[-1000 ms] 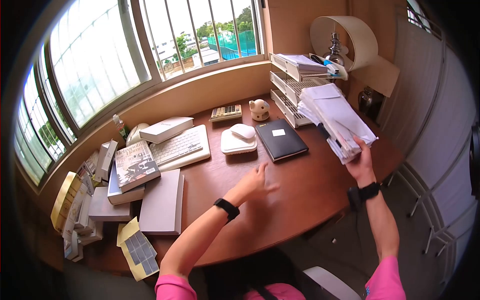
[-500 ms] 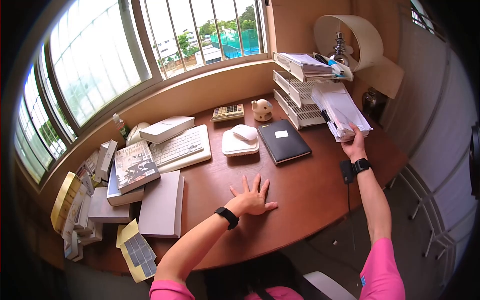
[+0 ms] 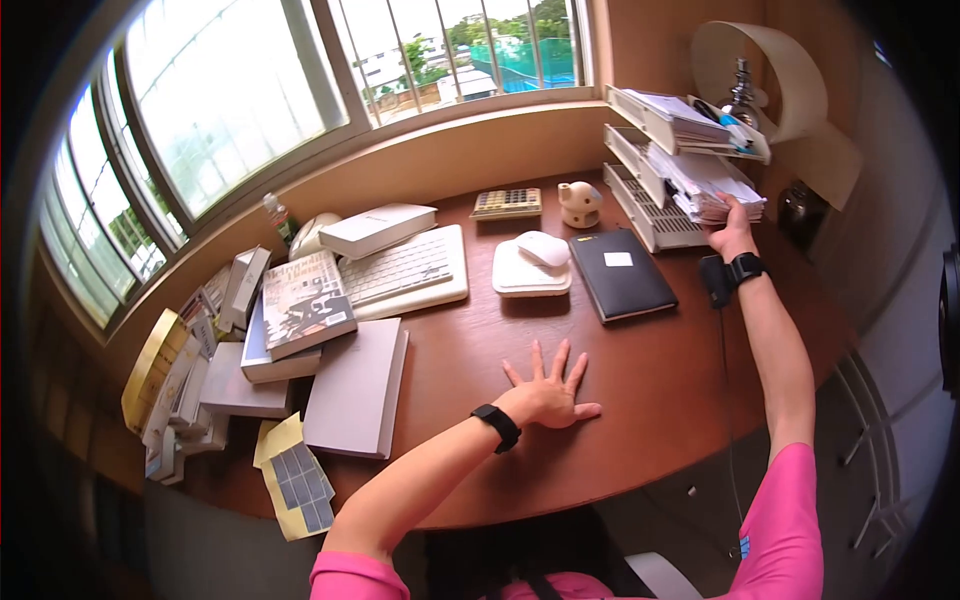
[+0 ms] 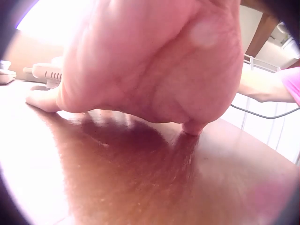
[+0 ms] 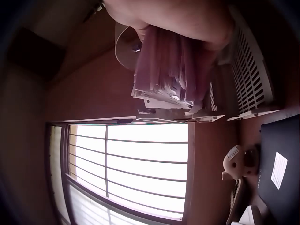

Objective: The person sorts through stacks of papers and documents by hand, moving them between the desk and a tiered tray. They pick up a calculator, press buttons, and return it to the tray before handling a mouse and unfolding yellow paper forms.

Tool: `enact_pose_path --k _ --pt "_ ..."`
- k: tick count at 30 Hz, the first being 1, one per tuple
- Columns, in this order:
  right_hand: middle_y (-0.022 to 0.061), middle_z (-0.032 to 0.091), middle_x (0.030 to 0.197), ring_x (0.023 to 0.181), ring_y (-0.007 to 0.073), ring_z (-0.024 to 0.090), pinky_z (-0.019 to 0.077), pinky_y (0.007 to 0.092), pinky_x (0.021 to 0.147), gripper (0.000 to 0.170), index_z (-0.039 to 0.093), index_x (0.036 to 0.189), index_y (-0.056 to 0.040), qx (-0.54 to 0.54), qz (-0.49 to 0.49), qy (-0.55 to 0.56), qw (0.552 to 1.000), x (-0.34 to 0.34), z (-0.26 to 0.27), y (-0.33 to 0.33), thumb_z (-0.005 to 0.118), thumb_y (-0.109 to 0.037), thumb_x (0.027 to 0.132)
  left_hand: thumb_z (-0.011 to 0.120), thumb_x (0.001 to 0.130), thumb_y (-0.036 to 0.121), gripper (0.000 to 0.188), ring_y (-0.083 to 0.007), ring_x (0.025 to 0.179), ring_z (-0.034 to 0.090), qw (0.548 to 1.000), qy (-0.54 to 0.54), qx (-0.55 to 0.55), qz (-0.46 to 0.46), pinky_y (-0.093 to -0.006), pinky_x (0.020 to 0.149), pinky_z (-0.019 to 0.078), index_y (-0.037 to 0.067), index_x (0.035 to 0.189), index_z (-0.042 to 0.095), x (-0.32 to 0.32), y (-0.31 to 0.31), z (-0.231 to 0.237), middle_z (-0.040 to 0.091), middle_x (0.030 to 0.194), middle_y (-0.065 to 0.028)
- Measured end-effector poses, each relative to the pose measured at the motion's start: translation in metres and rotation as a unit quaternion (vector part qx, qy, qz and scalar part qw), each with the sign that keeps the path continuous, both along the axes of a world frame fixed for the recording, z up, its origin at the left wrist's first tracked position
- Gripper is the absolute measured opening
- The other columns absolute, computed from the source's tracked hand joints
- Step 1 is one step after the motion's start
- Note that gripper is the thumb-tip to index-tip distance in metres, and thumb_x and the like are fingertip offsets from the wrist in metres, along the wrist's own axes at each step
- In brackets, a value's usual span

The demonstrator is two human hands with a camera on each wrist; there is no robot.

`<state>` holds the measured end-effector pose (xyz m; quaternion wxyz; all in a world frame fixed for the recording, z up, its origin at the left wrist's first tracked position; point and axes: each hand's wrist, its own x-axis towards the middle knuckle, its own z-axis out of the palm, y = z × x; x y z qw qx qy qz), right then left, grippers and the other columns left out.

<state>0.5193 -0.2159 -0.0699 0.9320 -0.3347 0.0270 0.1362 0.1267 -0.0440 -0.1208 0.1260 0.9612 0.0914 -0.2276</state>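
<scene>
My right hand [image 3: 734,230] grips the near end of a thick stack of papers [image 3: 700,182]. The far end of the stack lies inside the middle level of a three-tier letter tray [image 3: 652,222]. In the right wrist view the sheets [image 5: 164,65] hang in uneven layers from the hand, beside the slotted tray [image 5: 248,65]. My left hand [image 3: 548,396] rests on the brown desk [image 3: 460,440] with its fingers spread wide. The left wrist view shows its palm [image 4: 154,61] arched over the desktop, thumb and fingertips touching the surface.
A black notebook [image 3: 622,280], a white mouse [image 3: 542,249] on a square white box, a calculator [image 3: 506,204] and a dotted ceramic figure [image 3: 580,204] stand mid-desk. Books [image 3: 308,305] and a keyboard [image 3: 405,272] fill the left. More papers lie on the top tier, with a lamp [image 3: 742,95] behind.
My right hand has moved the paper stack back into the tray's middle level. The left hand came down from above the desk and spread flat on it. The head view has shifted.
</scene>
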Motion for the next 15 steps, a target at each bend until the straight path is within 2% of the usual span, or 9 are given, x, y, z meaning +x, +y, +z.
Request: enact_pose_path --k 4,6,7,10,11,12,13,14,15 --pt "0.0099 0.064 0.091 0.081 0.0270 0.062 0.0521 0.0418 0.073 0.029 0.059 0.096 -0.0079 -0.043 0.022 -0.007 0.999 0.050 0.002 0.015 0.073 -0.018 0.072 0.036 0.084 0.076 0.096 -0.0472 0.140 -0.017 1.000 0.024 -0.002 -0.006 -0.0803 0.097 0.0000 0.019 0.153 -0.001 0.000 0.001 0.004 -0.014 0.157 -0.0128" --pt "0.0088 0.066 0.099 0.082 0.0256 0.063 0.0507 0.0390 0.072 0.024 0.062 0.095 -0.0089 -0.057 -0.010 -0.003 0.998 0.056 0.011 0.028 0.071 -0.020 0.076 0.035 0.084 0.076 0.096 -0.0474 0.140 -0.017 1.000 0.015 -0.003 -0.018 -0.0808 0.096 -0.0003 0.019 0.153 -0.001 0.000 0.000 0.004 -0.014 0.157 -0.0130" --pt "0.0108 0.065 0.098 0.085 0.0279 0.063 0.0519 0.0416 0.076 0.023 0.061 0.098 -0.0075 -0.056 -0.026 -0.010 0.998 0.053 0.019 0.034 0.066 -0.021 0.080 0.035 0.085 0.075 0.095 -0.0476 0.140 -0.017 1.000 0.014 0.005 -0.018 -0.0812 0.096 -0.0009 0.020 0.153 0.000 0.000 0.000 0.003 -0.014 0.158 -0.0130" --pt "0.0150 0.062 0.112 0.100 0.0296 0.062 0.0526 0.0418 0.085 0.029 0.058 0.112 -0.0055 -0.020 -0.041 0.026 0.999 0.046 0.038 0.055 0.056 -0.022 0.088 0.033 0.085 0.075 0.092 -0.0467 0.140 -0.019 1.000 0.013 0.001 -0.014 -0.0824 0.094 -0.0020 0.023 0.153 -0.001 0.000 0.000 0.002 -0.015 0.158 -0.0095" --pt "0.0152 0.061 0.113 0.101 0.0295 0.062 0.0516 0.0405 0.086 0.030 0.057 0.114 -0.0052 -0.067 -0.035 -0.017 0.997 0.055 0.035 0.057 0.057 -0.019 0.088 0.033 0.086 0.074 0.091 -0.0469 0.140 -0.019 1.000 0.014 -0.001 -0.014 -0.0825 0.094 -0.0021 0.022 0.153 0.000 0.000 0.000 0.003 -0.014 0.158 -0.0097" --pt "0.0155 0.061 0.114 0.101 0.0294 0.061 0.0505 0.0391 0.088 0.031 0.057 0.115 -0.0050 -0.196 -0.018 -0.141 0.970 0.068 0.023 0.056 0.057 -0.017 0.087 0.033 0.086 0.074 0.091 -0.0469 0.140 -0.019 1.000 0.015 -0.001 -0.008 -0.0825 0.094 -0.0021 0.022 0.153 0.000 0.000 0.000 0.003 -0.014 0.158 -0.0097" --pt "0.0158 0.061 0.115 0.102 0.0293 0.061 0.0495 0.0378 0.089 0.032 0.056 0.116 -0.0048 -0.462 -0.074 -0.355 0.810 0.068 0.016 0.053 0.058 -0.015 0.086 0.033 0.086 0.074 0.091 -0.0471 0.140 -0.018 1.000 0.013 -0.002 -0.013 -0.0820 0.094 -0.0013 0.021 0.153 0.001 0.001 0.001 0.004 -0.013 0.158 -0.0114" --pt "0.0160 0.061 0.116 0.103 0.0292 0.061 0.0485 0.0364 0.091 0.034 0.056 0.118 -0.0046 -0.595 -0.165 -0.468 0.632 0.068 0.009 0.050 0.059 -0.013 0.085 0.033 0.086 0.074 0.092 -0.0474 0.140 -0.018 1.000 0.014 -0.005 -0.020 -0.0816 0.095 -0.0005 0.020 0.153 0.002 0.000 0.001 0.004 -0.013 0.158 -0.0131" --pt "0.0163 0.061 0.117 0.104 0.0292 0.060 0.0474 0.0351 0.092 0.036 0.055 0.119 -0.0043 -0.632 -0.211 -0.504 0.549 0.063 0.007 0.051 0.060 -0.010 0.084 0.033 0.086 0.074 0.091 -0.0475 0.140 -0.018 1.000 0.014 -0.005 -0.022 -0.0816 0.095 -0.0003 0.019 0.153 0.003 0.000 0.001 0.005 -0.013 0.158 -0.0133"
